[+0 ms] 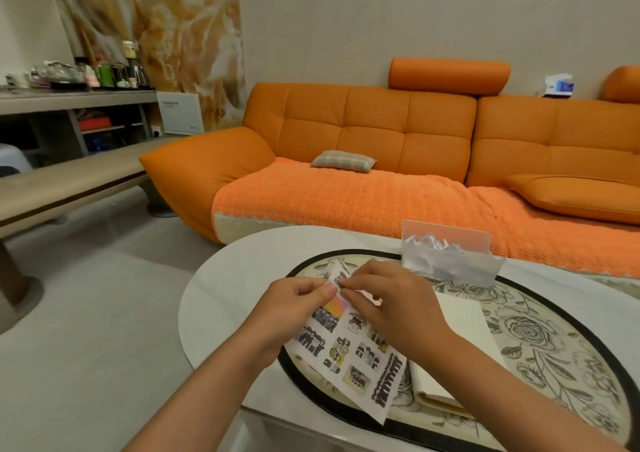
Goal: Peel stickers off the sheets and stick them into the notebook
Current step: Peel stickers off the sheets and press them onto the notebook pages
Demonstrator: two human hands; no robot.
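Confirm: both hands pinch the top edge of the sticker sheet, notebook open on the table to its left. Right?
Not quite. The head view shows both hands, left and right, pinching the top of the sticker sheet, but the open notebook lies on the table to the sheet's right, not its left.

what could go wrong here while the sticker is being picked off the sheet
The sticker sheet is held up off the table, gripped only at its top edge by the left hand and right hand, so it may bend or crease. The sticker could tear. The notebook lies partly under the right forearm, awkward for placing.
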